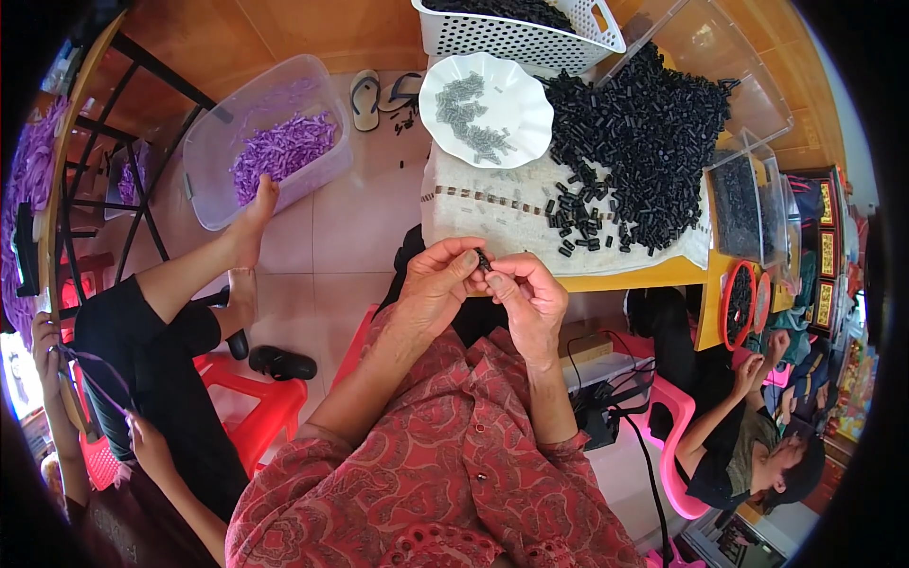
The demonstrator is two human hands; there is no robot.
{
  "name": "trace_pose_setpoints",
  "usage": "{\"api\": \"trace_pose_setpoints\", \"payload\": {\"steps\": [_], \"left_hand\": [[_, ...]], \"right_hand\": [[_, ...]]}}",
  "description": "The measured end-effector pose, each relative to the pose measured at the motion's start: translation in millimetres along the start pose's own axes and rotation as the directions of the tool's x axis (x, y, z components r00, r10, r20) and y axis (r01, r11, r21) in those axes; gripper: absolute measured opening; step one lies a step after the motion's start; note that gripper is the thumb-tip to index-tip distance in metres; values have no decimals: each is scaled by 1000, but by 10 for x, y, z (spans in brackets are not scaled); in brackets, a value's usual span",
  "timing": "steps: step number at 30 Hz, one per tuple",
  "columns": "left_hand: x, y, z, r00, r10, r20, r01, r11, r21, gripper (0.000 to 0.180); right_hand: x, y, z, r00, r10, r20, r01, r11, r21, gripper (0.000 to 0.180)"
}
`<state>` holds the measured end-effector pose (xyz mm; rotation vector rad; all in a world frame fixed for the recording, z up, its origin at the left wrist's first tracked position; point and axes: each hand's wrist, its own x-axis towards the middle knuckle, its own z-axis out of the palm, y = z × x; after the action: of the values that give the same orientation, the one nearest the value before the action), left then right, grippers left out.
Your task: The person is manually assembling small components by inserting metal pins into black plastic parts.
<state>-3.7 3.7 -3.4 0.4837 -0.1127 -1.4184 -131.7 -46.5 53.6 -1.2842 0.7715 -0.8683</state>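
Note:
Between the fingertips of both hands, just off the table's front edge, is a small black plastic piece (484, 257). My left hand (441, 282) pinches it from one side, and my right hand (526, 295) pinches it from the other. Beyond them on a white cloth (483, 223) lies a big heap of similar short black pieces (644, 142), with loose ones scattered at its near edge. A white scalloped plate (525, 118) at the cloth's far left bears small clear pieces (471, 115). The fingers hide part of the held piece.
A white perforated basket (516, 38) of black pieces stands behind the plate. Clear bins (748, 208) sit at the right. On the floor at left is a clear tub (199, 166) of purple strips. Co-workers sit left and right; black cables (653, 473) hang at my right.

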Motion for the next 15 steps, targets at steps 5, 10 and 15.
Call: {"api": "trace_pose_setpoints", "payload": {"steps": [5,10,15], "left_hand": [[3,-12,-5,999,-31,-12,30,998,-49,22],[0,1,14,1000,-23,-4,23,999,-33,22],[-6,4,0,1000,-5,-5,5,1000,-11,21]], "right_hand": [[-12,32,-18,1000,6,-6,-6,1000,15,10],[-18,35,1,1000,1,-17,-1,1000,-9,10],[-17,23,62,993,-114,-31,110,989,-102,10]]}}
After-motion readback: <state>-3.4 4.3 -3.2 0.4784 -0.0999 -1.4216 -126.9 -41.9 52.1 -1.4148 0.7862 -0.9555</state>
